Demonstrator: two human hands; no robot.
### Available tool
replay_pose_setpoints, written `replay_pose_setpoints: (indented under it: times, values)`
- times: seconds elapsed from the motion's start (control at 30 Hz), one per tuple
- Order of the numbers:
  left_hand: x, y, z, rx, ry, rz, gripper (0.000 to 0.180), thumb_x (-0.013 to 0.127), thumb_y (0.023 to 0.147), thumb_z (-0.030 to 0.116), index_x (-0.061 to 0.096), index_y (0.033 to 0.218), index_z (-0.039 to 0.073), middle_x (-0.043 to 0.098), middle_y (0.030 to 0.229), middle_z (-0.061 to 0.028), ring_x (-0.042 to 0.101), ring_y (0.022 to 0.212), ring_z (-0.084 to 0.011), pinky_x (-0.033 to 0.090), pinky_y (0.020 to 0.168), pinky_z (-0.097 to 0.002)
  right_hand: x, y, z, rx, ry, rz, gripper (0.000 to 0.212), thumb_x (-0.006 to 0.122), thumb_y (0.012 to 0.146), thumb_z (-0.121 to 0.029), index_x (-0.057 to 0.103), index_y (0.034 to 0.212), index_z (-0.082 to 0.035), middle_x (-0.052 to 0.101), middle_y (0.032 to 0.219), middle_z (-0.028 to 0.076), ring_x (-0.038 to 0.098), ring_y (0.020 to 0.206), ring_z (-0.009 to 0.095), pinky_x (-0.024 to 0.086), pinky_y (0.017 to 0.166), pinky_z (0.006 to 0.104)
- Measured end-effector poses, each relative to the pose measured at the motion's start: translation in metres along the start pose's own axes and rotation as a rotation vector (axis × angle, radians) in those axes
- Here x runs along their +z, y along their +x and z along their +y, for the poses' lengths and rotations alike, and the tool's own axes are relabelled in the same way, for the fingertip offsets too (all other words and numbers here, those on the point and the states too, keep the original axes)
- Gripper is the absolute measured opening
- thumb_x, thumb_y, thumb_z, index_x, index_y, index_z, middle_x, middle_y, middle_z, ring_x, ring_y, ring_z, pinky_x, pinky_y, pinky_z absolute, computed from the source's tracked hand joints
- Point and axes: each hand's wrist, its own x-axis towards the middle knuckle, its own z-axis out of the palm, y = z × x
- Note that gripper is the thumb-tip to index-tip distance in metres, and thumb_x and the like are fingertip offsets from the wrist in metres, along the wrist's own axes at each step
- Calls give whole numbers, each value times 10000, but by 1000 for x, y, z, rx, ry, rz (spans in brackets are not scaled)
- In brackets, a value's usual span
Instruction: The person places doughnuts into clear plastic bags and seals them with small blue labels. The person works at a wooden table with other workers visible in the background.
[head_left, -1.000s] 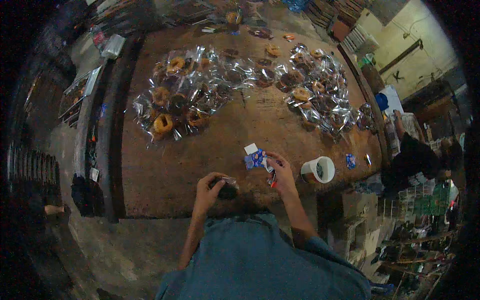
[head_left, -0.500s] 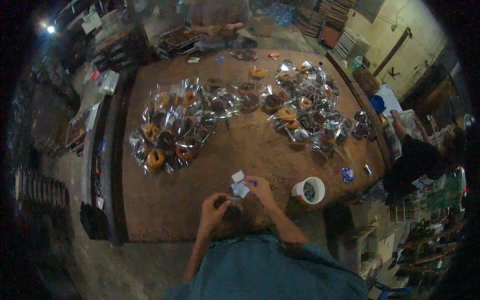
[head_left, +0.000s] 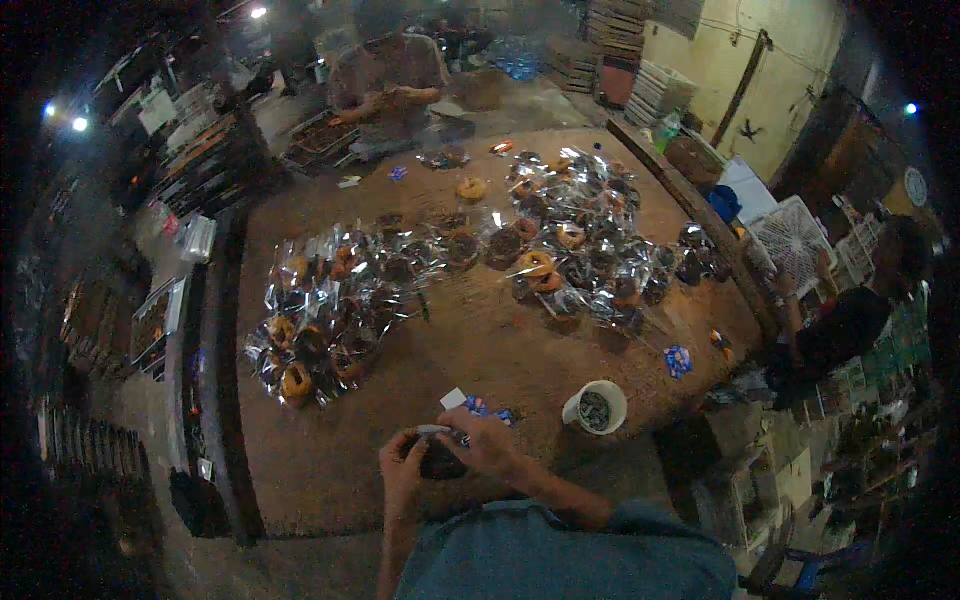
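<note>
A workshop, or small packing room, laid out for handwork in quantity. Clock directions run from the middle of a large, worn wooden table (head_left: 480,345). Ring-shaped goods in clear plastic wrappers (head_left: 296,379) are massed on it at 9 and between 1 and 2 o'clock; a white bucket (head_left: 571,411) of small grey pieces stands at 4. At least 2 other people are nearby: 1 person in a brownish top (head_left: 388,75) at 11, 1 person in dark clothing (head_left: 845,330) at 3. A stained yellowish wall (head_left: 690,65) and a slatted wooden stack (head_left: 613,28) are at 1, a white lattice-sided plastic crate (head_left: 793,243) between 2 and 3, bright lamps (head_left: 80,124) at 10, and bare grey floor (head_left: 205,565) between 7 and 8.
</note>
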Motion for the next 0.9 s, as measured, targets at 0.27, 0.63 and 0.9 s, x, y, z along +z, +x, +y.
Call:
replay_pose_setpoints:
  times: [0.27,0.63,0.9]
  values:
    - [-5,3,-4,26,-255,-57,216,713,884,53,708,1087,-22,725,1022,-72,667,944,-140,532,856,-294,7,-5,-1,11,136,39,207,748,890,-199,700,1035,-59,720,949,126,702,869,286,544,758,395]
    - [-14,-2,29,-111,-165,-90,215,716,894,77,729,1082,-27,744,989,-75,683,905,-144,543,843,-302,23,-17,-8,215,170,105,192,737,909,-162,687,1039,-29,703,942,107,655,843,205,513,778,331]
    - [-14,-7,41,61,69,3,191,734,897,82,717,1064,-8,745,966,-100,697,873,-162,553,794,-305,24,-3,-38,230,149,232,131,711,905,-72,677,1018,-15,649,885,49,616,783,150,501,755,290]
